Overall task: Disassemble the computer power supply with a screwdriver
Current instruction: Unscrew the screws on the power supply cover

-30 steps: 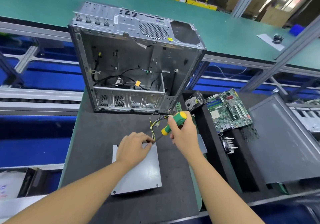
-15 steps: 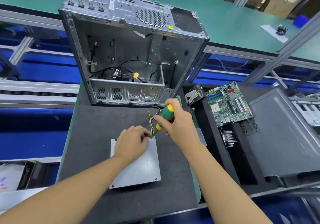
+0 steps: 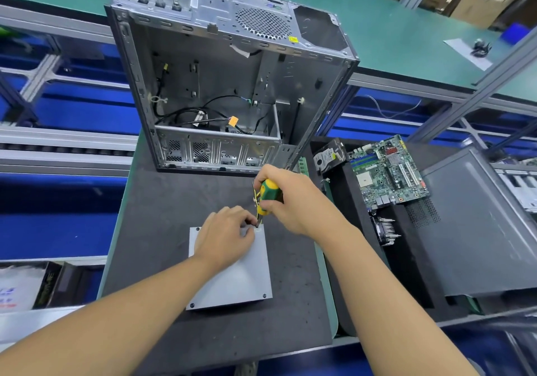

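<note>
Behind stands the gutted case; the power supply lies flat before me, lid screws up. My right hand wraps the screwdriver handle; my left hand pins the box, fingertips pinching the shaft to steady the tip on the far-right corner screw.

One wide-angle head-worn view looks forward and steeply down, close over the dark mat, green belt along the top.
</note>
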`<state>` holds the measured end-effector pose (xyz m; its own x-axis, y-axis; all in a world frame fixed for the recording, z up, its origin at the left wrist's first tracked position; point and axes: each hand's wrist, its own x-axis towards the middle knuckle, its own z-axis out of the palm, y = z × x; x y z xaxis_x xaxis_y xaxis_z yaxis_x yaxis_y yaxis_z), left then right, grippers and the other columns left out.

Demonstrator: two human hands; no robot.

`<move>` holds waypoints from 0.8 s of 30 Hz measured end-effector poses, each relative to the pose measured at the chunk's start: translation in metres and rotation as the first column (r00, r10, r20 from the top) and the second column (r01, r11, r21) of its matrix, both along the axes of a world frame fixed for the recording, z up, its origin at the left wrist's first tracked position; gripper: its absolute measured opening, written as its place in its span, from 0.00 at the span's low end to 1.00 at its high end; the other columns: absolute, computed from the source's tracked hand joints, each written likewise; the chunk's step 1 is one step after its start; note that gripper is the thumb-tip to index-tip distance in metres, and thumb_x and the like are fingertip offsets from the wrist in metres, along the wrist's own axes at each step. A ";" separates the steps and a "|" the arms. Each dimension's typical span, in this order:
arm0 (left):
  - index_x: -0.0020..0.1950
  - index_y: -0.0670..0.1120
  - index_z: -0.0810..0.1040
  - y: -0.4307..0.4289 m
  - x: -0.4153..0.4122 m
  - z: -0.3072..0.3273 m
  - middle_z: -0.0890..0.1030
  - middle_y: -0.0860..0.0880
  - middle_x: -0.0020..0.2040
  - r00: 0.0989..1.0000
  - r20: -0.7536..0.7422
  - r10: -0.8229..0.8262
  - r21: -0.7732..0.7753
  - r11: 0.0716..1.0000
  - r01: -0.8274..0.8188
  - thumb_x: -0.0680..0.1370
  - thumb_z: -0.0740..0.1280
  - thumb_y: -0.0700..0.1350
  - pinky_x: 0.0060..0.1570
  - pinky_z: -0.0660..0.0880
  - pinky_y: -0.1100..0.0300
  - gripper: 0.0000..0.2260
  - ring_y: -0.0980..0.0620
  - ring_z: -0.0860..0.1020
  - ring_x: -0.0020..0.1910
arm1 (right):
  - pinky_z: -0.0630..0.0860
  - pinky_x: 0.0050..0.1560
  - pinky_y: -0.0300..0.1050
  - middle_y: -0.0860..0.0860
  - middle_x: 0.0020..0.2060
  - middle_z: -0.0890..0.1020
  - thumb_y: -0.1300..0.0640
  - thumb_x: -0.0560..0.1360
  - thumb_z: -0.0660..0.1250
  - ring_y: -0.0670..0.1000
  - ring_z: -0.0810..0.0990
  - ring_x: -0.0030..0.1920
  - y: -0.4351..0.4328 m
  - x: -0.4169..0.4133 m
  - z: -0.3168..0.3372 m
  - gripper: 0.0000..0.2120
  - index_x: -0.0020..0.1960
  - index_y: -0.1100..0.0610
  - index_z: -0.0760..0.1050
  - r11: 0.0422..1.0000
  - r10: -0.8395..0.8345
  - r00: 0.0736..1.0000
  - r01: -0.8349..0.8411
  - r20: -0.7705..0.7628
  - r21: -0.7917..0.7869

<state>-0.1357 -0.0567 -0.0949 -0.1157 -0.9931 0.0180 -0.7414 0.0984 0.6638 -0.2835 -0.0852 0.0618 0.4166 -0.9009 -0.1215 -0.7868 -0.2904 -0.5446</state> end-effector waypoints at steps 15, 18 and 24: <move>0.46 0.60 0.76 0.000 0.000 -0.001 0.78 0.64 0.45 1.000 0.002 -0.007 0.010 1.000 0.007 0.72 0.62 0.49 0.49 0.66 0.59 0.07 0.58 0.75 0.49 | 0.74 0.47 0.53 0.53 0.46 0.72 0.43 0.82 0.58 0.61 0.75 0.46 0.000 0.010 0.009 0.14 0.53 0.54 0.69 0.986 -0.157 0.967 0.141 -0.199 -0.092; 0.45 0.61 0.74 0.000 0.000 -0.001 0.78 0.64 0.45 1.000 0.005 -0.004 0.010 1.000 0.004 0.72 0.63 0.48 0.49 0.66 0.59 0.07 0.58 0.74 0.48 | 0.74 0.43 0.52 0.51 0.50 0.68 0.47 0.83 0.58 0.56 0.74 0.38 0.002 0.011 0.011 0.11 0.59 0.53 0.68 0.996 -0.075 0.974 0.064 -0.213 -0.059; 0.46 0.59 0.77 -0.001 -0.001 -0.003 0.79 0.63 0.46 1.000 0.018 0.004 -0.008 1.000 -0.004 0.71 0.62 0.49 0.50 0.69 0.58 0.08 0.58 0.75 0.49 | 0.75 0.50 0.54 0.50 0.54 0.65 0.54 0.82 0.60 0.53 0.74 0.43 0.003 0.003 0.020 0.14 0.67 0.50 0.67 1.000 0.006 0.982 -0.005 -0.190 0.006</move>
